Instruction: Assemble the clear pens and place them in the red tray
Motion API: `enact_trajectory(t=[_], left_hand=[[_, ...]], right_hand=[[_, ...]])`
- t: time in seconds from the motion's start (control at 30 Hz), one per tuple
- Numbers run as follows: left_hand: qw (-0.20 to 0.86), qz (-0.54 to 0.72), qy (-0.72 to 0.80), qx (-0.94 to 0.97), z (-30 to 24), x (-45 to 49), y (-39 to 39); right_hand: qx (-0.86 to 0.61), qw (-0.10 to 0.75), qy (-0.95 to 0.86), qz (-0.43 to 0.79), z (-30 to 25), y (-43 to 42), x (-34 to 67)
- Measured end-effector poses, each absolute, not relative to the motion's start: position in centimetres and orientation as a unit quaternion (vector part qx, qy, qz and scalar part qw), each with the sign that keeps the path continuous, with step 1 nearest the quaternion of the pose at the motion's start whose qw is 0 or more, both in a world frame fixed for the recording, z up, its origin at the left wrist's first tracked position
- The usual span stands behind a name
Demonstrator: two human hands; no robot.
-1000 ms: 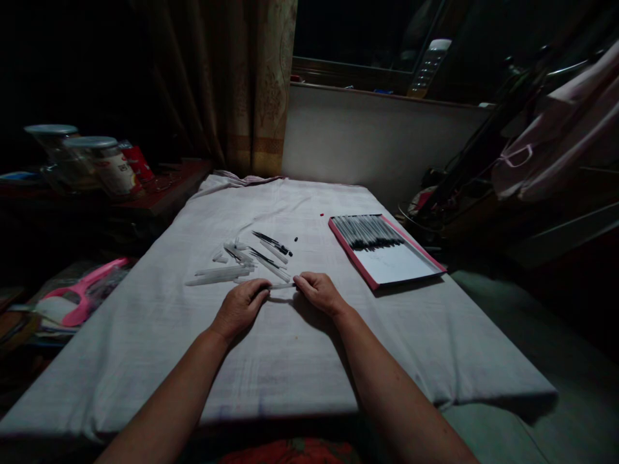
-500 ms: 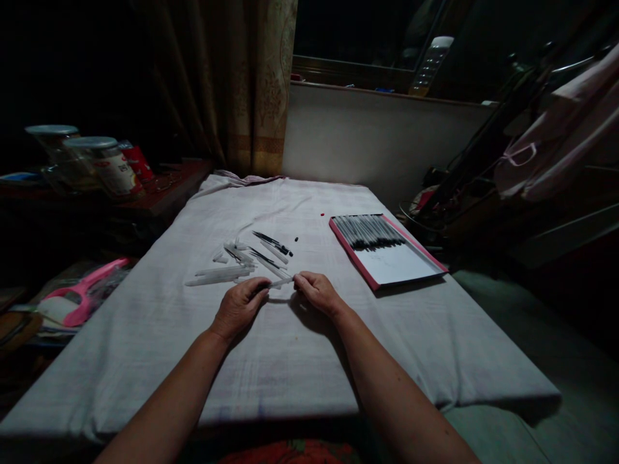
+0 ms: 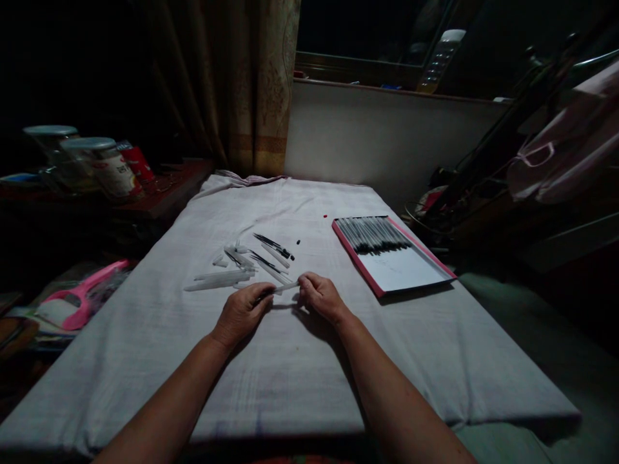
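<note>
Between the two hands, just above the cloth (image 3: 290, 374), a slim pale pen tube (image 3: 287, 287). Left hand (image 3: 244, 309) pinches its near-left end, right hand (image 3: 320, 296) pinches the other end; both narrow, fingertips closed, exact grip hidden by the fingers. Can't tell whether anything is inside the tube.

Beyond and left of the left hand: loose clear tubes (image 3: 220, 279), overlapping. Ahead of the hands: thin dark refills (image 3: 271, 243) lying with more tubes; small black cap (image 3: 298, 242) near their right end, small red bit (image 3: 325, 216) farther off. Right of and beyond the right hand, well apart: shallow pink-edged box (image 3: 401, 274), row of finished-looking pens (image 3: 372, 235) along its far side.

Risks, my judgement: tube could slip or spring out if the two pinches pull unevenly, as it looks smooth and slim. Pushing off-line could bend a thin part. Left knuckles are close to the loose tubes; a sideways sweep could scatter or roll them. Small cap could get knocked away and lost. Dim light makes misalignment likelier.
</note>
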State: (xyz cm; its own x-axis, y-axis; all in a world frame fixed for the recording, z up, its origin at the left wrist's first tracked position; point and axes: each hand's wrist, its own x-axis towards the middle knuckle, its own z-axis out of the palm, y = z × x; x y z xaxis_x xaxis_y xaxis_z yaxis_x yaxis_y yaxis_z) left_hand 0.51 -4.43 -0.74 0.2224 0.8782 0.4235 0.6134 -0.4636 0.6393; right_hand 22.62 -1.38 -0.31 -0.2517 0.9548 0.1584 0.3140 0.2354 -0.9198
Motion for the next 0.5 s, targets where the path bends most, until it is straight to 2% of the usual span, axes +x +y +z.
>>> enact_trajectory(t=[0.23,0.37,0.43,0.5], left_hand=[[0.160,0.315,0.457,0.816,1.8,-0.2,-2.6],[0.051,0.333,0.613,0.715,2.9,-4.8,1.2],[-0.015,0.272,0.685,0.675,2.6,-7.4,3.1],[-0.030,0.196,0.721,0.664,2.0,-9.5,4.6]], right_hand=[[-0.437,0.431,-0.660,0.433,-0.3,-1.5,21.9],[-0.488,0.452,-0.595,0.450,-0.3,-0.9,22.5],[-0.506,0.465,-0.564,0.457,-0.3,-0.5,22.9],[-0.518,0.479,-0.539,0.461,-0.3,-0.3,23.1]])
